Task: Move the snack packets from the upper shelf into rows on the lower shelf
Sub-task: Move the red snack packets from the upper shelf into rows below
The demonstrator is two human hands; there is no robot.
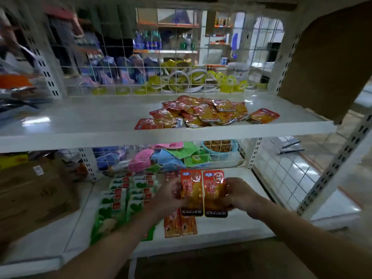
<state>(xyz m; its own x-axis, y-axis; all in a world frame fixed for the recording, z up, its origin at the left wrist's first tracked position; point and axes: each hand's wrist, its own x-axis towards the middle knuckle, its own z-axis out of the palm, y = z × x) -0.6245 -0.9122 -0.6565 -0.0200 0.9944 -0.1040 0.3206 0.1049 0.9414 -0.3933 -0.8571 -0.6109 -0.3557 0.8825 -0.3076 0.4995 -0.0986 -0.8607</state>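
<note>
I have my left grip [171, 195] clamped on one orange packet [192, 190] and my right grip [238, 195] on a second packet [214, 188], side by side above the lower shelf [241, 224], with the pile [205, 113] on the upper shelf [80, 121].

Upper shelf [80, 121]: a loose packet heap [205, 112] is carried. Lower shelf [241, 222]: green packets [124, 196] are ranged in rows, orange packets [180, 224] just beside.

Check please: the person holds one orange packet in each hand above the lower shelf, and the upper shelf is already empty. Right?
Not quite: the upper shelf is not empty; the head view shows a pile of orange packets on it. The rest is right: the left hand and the right hand each hold one above the lower shelf.
</note>
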